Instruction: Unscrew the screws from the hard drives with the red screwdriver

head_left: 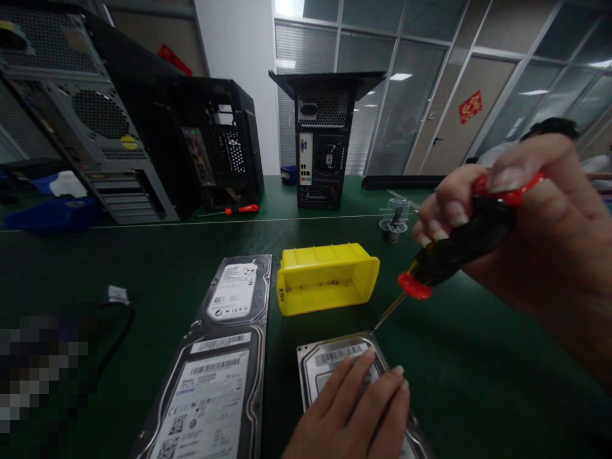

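My right hand [526, 217] is closed around the black and red handle of a screwdriver [449, 255]. Its tip touches the far right corner of a hard drive [329, 357] lying flat on the green table. My left hand [356, 414] rests on top of that drive with its fingers stretched out flat, pressing it down. Two more hard drives lie to the left, one near [210, 395] and one farther away [236, 290].
A yellow plastic bin [325, 277] lies on its side just behind the drive. Three open computer cases [322, 140] stand at the back, with a second red screwdriver [239, 209] by them. A black cable [117, 331] lies at the left. A person [540, 140] sits at far right.
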`<state>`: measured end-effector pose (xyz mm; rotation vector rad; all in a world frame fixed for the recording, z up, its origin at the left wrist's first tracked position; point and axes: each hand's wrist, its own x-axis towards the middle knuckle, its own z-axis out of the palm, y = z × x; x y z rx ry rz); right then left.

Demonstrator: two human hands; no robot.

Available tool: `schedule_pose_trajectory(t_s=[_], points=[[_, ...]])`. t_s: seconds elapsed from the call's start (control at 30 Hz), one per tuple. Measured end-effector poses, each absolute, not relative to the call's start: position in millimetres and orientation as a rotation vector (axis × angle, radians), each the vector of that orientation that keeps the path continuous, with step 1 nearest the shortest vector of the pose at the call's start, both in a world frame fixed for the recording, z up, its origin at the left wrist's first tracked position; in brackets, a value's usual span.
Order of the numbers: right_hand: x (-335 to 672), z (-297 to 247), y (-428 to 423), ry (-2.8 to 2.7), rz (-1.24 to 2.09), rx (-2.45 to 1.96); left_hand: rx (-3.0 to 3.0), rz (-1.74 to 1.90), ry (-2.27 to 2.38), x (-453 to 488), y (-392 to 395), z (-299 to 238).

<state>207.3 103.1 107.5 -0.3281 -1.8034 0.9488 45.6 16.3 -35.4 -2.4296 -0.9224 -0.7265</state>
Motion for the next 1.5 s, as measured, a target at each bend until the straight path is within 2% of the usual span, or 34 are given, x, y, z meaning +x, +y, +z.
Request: schedule_pose_trajectory(t_s=[0.4,1.23,1.5], points=[[213,107,104,-1.811,1.046,-0.381,-2.445,-0.704,-0.918,45,18,-38],[213,108,104,-1.868,0.945,-0.343,-2.469,-0.675,-0.919,45,16,-37],[212,107,110,-1.865,1.046,-0.314,-2.469,-0.704,-0.907,45,17,-39]])
